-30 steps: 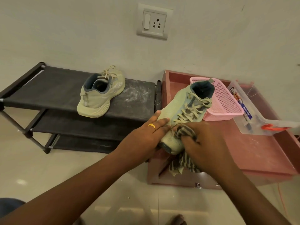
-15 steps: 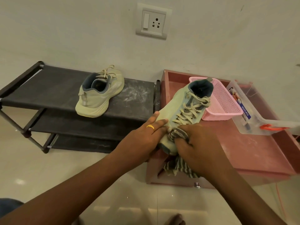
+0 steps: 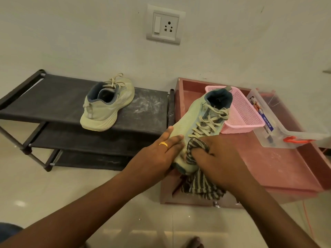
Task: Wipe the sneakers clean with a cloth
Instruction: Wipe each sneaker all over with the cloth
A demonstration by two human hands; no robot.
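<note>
Gripping the forefoot of a pale green sneaker (image 3: 195,126) from its left side, the left hand (image 3: 157,156) held the shoe tilted, toe toward the person and heel raised toward the wall. The heel stood over the edge of a pink mesh basket (image 3: 245,111). A gold ring (image 3: 163,144) showed on one finger of that hand. The right hand (image 3: 220,158) had its fingers curled into a grey-and-cream striped cloth (image 3: 200,185) and pressed it against the toe, just below the beige laces. The loose end of the cloth hung down past the front edge of a low pink table (image 3: 268,167).

On that table, the basket sat at the back. Just beside it on the right stood a clear plastic box (image 3: 286,126) with a "MULTI BOX" label and an orange clasp (image 3: 295,140).

Well to the left, the second sneaker (image 3: 105,108) rested on the dusty top shelf of a black shoe rack (image 3: 53,101), with its heel facing the camera and its laces loose. A white switch and socket plate (image 3: 164,26) was set in the wall above.
</note>
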